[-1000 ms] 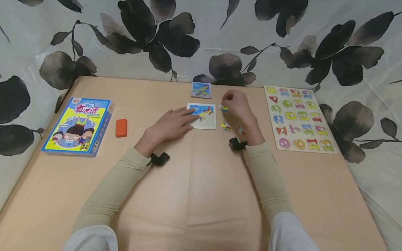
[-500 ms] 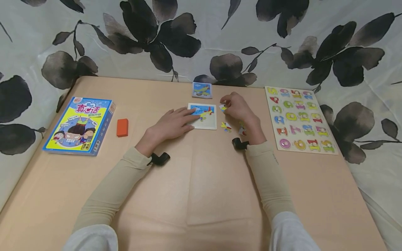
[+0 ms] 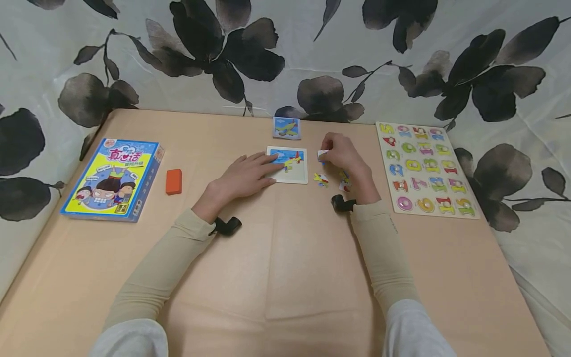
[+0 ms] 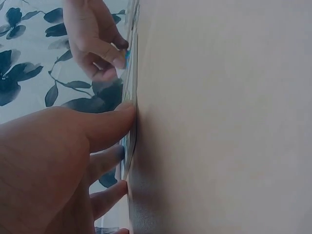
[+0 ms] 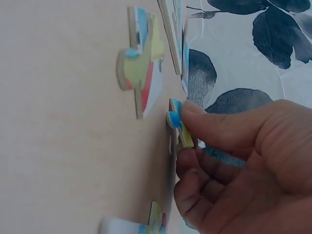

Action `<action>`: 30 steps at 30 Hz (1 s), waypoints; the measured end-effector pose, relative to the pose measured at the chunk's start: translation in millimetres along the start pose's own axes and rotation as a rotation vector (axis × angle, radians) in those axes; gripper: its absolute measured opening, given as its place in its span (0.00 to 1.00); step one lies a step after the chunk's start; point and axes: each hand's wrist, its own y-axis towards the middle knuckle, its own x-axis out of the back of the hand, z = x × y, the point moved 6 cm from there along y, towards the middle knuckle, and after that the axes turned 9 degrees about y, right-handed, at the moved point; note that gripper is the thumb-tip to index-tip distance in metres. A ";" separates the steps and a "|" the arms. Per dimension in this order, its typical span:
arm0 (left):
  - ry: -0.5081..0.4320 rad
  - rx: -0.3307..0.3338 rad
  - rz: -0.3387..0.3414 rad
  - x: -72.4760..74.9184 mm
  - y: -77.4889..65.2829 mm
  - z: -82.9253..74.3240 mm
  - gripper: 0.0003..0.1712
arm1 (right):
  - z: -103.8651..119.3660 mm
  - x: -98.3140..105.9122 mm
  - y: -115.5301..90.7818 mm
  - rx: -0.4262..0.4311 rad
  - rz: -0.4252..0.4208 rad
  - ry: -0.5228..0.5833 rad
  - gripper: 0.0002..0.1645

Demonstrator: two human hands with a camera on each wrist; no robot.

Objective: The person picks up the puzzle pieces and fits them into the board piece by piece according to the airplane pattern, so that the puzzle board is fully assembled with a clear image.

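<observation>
My left hand point(image 3: 247, 176) lies with fingers outstretched across a small jigsaw puzzle board point(image 3: 296, 174) that has a white border and an airplane picture. In the left wrist view, the thumb and fingertips of that left hand point(image 4: 63, 151) rest along the board's edge point(image 4: 131, 122). To the right of the board, my right hand point(image 3: 343, 157) pinches a jigsaw piece point(image 5: 180, 124) between thumb and fingers; it shows blue and yellow. Loose jigsaw pieces point(image 3: 320, 180) lie below this hand, with others point(image 3: 344, 181) close to its wrist.
Behind the board stands a small airplane picture card point(image 3: 287, 128). A blue-and-yellow game box point(image 3: 111, 178) and an orange block point(image 3: 173, 182) are at left. To the right lies a sheet of colourful figures point(image 3: 426, 168). A floral cloth point(image 3: 312, 59) hangs beyond the table point(image 3: 285, 277).
My right hand has shifted slightly right and toward me, with the jigsaw piece turning in its fingers. My left hand has stayed on the board.
</observation>
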 end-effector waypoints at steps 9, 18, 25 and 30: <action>-0.009 0.020 0.015 -2.2 -0.4 0.2 0.31 | 1.9 0.6 -1.6 -0.016 0.040 0.117 0.13; -0.004 0.011 0.010 -0.7 -0.4 -0.2 0.31 | 2.6 0.4 -2.0 -0.025 0.038 0.132 0.10; -0.005 0.011 0.012 -1.8 0.7 1.0 0.31 | 1.1 6.1 -1.7 -0.043 -0.037 0.179 0.06; -0.013 0.011 0.009 -1.3 0.5 1.1 0.31 | 1.0 9.0 -2.5 -0.047 -0.052 0.223 0.04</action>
